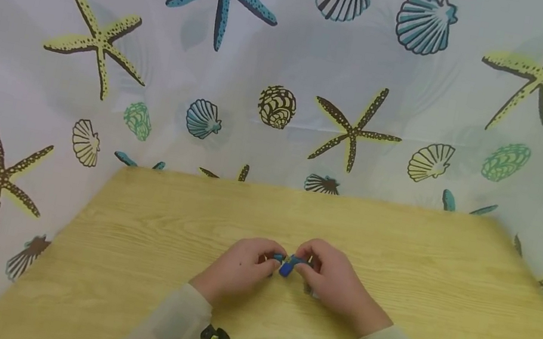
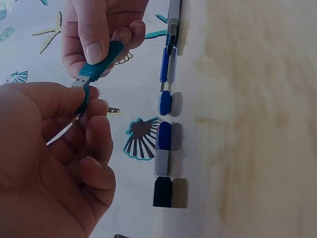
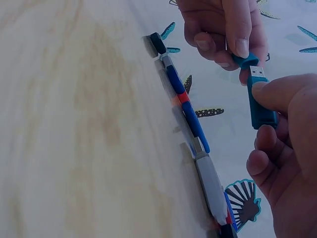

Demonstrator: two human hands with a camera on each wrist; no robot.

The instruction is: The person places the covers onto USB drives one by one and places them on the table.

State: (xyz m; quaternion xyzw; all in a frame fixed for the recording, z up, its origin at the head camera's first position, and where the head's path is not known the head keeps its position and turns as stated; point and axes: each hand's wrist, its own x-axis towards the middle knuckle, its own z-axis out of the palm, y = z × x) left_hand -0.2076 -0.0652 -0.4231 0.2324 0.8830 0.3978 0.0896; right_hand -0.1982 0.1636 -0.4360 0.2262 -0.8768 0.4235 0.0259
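Observation:
My right hand point(image 1: 336, 278) grips a teal USB flash drive point(image 3: 260, 106) between thumb and fingers, its metal plug point(image 3: 257, 72) bare. Facing it, my left hand point(image 1: 240, 267) pinches the teal cap point(image 3: 245, 60). In the left wrist view, the cap sits just off the tip of the plug; whether they touch I cannot tell. Below both hands, a blue piece point(image 1: 286, 269) shows between them in the head view. Fingers hide part of the cap and the drive.
Several more flash drives and caps lie in a row on the wooden table point(image 1: 161, 205): a dark cap point(image 2: 162, 192), a blue-and-grey one point(image 2: 163, 136), a grey drive point(image 3: 210, 181). A curtain point(image 1: 259, 52) printed with shells and starfish surrounds the table's back and sides.

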